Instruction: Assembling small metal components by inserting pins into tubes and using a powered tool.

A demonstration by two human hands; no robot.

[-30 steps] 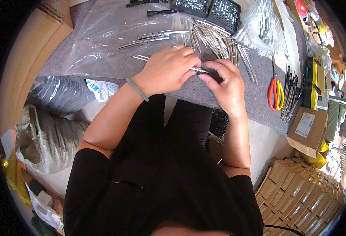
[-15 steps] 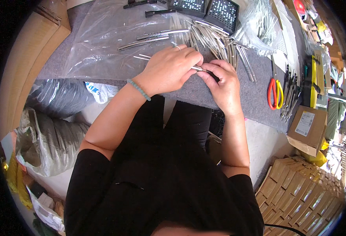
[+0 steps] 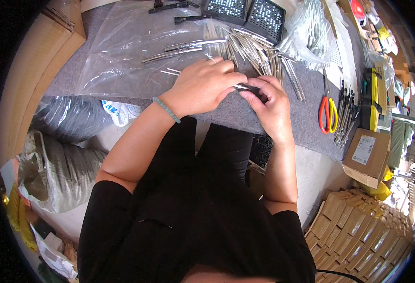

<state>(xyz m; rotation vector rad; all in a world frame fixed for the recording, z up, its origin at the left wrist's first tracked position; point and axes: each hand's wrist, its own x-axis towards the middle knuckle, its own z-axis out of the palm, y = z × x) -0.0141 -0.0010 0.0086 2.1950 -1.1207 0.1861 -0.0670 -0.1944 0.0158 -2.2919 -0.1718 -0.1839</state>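
Note:
Just over the table's near edge, my left hand [image 3: 208, 87], with a green bead bracelet on its wrist, has its fingers pinched around a slim silvery metal strip [image 3: 238, 86]. Only a short end of that strip shows. Facing it, my right hand [image 3: 274, 104] grips a narrow black piece [image 3: 261, 93] between thumb and fingers. The two parts meet between the hands, but whether they are joined is hidden by my fingers. Beyond them lies a loose pile of silvery metal strips [image 3: 259, 52]. Several more strips [image 3: 184, 49] rest on clear plastic sheeting left of the pile.
Two black trays of small metal parts [image 3: 267, 20] stand at the back, beside a clear bag of thin rods [image 3: 311, 35]. Red-and-yellow-handled scissors [image 3: 329, 118] and several black-and-metal pieces [image 3: 346, 113] lie right. A cardboard box [image 3: 366, 156] sits at the right edge; a larger carton [image 3: 40, 61] stands left.
My right hand has shifted slightly right and down, and more of the black piece shows between the hands. My left fingertips have moved a little rightward over the strip.

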